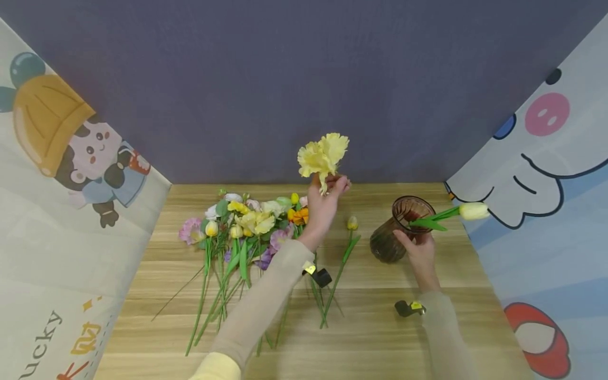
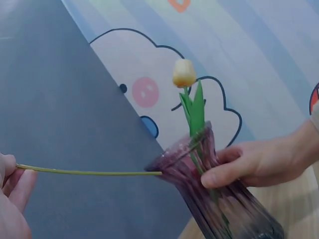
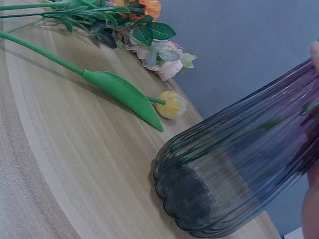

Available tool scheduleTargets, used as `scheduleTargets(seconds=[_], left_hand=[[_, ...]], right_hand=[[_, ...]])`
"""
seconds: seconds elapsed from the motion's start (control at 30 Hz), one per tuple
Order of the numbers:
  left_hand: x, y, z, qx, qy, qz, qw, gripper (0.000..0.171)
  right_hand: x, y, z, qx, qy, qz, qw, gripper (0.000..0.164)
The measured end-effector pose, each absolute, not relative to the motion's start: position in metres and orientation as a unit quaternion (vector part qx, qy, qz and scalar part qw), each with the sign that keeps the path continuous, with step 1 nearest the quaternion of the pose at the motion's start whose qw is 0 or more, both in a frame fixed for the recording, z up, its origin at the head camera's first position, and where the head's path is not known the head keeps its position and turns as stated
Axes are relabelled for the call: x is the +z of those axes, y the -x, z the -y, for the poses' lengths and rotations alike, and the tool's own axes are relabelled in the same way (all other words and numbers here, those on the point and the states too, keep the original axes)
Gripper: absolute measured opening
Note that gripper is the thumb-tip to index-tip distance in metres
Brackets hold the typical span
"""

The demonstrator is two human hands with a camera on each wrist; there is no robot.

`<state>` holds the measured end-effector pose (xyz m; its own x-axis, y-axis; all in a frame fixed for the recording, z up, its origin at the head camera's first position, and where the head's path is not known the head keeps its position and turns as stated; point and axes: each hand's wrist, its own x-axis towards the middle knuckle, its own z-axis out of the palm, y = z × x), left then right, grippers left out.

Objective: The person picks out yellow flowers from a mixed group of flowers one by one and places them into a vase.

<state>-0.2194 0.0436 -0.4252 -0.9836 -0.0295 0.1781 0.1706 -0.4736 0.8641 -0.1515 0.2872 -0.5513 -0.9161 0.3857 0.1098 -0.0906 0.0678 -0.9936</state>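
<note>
My left hand [image 1: 328, 203] pinches the stem of a ruffled yellow flower [image 1: 324, 155], raised above the back of the table. In the left wrist view the thin stem [image 2: 94, 173] runs sideways, and its cut end reaches the rim of the purple glass vase [image 2: 234, 204]. My right hand [image 1: 420, 250] grips the vase near its neck and holds it tilted. One pale yellow tulip [image 1: 474, 211] with green leaves leans out of the mouth, its stem showing through the ribbed glass. The vase's dark base [image 3: 187, 194] is close over the wood in the right wrist view.
A pile of artificial flowers [image 1: 256, 221] lies on the left of the wooden table [image 1: 370, 327], stems toward the front. A single yellow tulip [image 1: 352, 223] lies between the pile and the vase. A grey panel [image 1: 237, 105] stands behind, with printed cloth sides left and right.
</note>
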Motion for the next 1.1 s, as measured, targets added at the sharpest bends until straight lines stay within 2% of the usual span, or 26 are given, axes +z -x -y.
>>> scheduleTargets(seconds=[0.13,0.27,0.43,0.6,0.77,1.1], left_hand=[[-0.417,0.225,-0.051,-0.85,0.107,0.511,0.075,0.025],[-0.413,0.23,-0.059,-0.827,0.103,0.546,0.085,0.026],[-0.413,0.234,-0.069,-0.831,0.08,0.547,0.063,0.02],[-0.415,0.234,-0.076,-0.841,0.101,0.529,0.05,0.014],[-0.418,0.233,-0.083,-0.812,0.123,0.567,0.062,0.018],[-0.422,0.227,-0.094,-0.756,0.154,0.634,0.057,0.02]], right_hand=[[-0.551,0.152,-0.287,0.679,0.103,0.705,0.177,0.058],[-0.55,0.152,-0.286,0.67,0.112,0.713,0.175,0.051],[-0.551,0.153,-0.286,0.664,0.119,0.718,0.17,0.05],[-0.551,0.154,-0.286,0.667,0.121,0.714,0.173,0.051],[-0.552,0.154,-0.286,0.682,0.105,0.702,0.176,0.054],[-0.553,0.154,-0.284,0.676,0.095,0.701,0.206,0.045]])
